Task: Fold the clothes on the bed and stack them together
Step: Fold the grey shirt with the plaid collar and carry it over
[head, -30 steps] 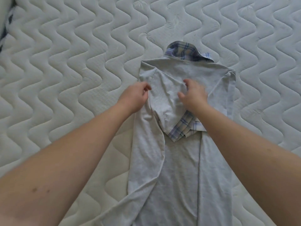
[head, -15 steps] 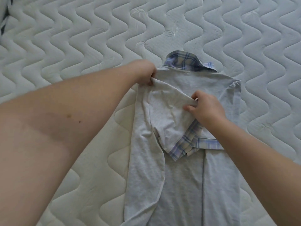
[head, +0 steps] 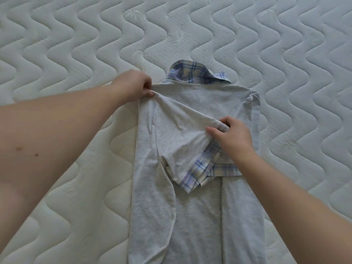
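A light grey shirt [head: 198, 216] with a blue plaid collar [head: 192, 74] and plaid sleeve cuffs [head: 202, 171] lies face down on the bed, both long sides folded inward. My left hand [head: 133, 85] pinches the shirt's upper left shoulder corner. My right hand [head: 231, 139] grips the edge of the left sleeve, which is folded across the back toward the right. The sleeve fabric is stretched in a ridge between the two hands. The shirt's hem runs out of view at the bottom.
The white quilted mattress [head: 76, 44] with a wavy stitch pattern surrounds the shirt on all sides. No other clothes are in view.
My left hand moved up from the sleeve's middle to the shoulder corner. My right hand slid right and down along the sleeve, pulling it taut across the back.
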